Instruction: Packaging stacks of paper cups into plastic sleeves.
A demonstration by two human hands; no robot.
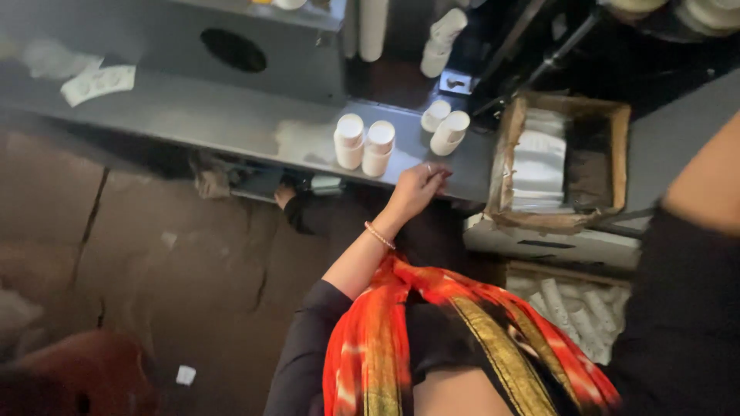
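My left hand [418, 187], with a ring and a beaded bracelet, rests at the front edge of a grey metal bench [231, 123]. Its fingers are curled and nothing shows in them. Just beyond it stand short stacks of white paper cups, upside down: one pair [364, 144] to the hand's left and another pair [445, 127] just behind it. My right forearm [705, 181] enters at the far right edge, but the hand itself is out of frame. A red and gold scarf [462, 323] hangs over my black clothing.
A cardboard box [566, 219] holding stacked white sheets sits right of the hand. Below it, a crate [586, 308] holds rolled white cup stacks. A grey machine housing with a round hole [233, 50] stands behind the bench. The brown floor [154, 254] is cracked, and a red object [85, 374] lies at the lower left.
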